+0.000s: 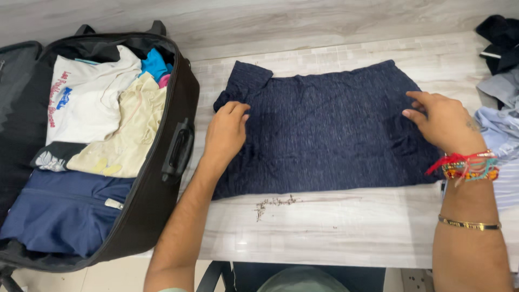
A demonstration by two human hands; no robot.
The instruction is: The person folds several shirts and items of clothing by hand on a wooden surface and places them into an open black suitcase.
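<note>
On the table [335, 227] lies the navy shirt [324, 135], beside the open suitcase [162, 178]. My left hand [226, 132] presses flat, fingers together; my right [440, 121] rests likewise. I'd smooth outward evenly, keeping edges square.

Small pale rectangular label [114, 204] sewn on the navy garment [65, 211] at the near end of the open black suitcase [157, 184], left of the worktop [335, 227]. No packages, signs or screens in view.

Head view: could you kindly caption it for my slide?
Both hands, left hand and right hand, flatten a navy garment beside an open suitcase.
</note>
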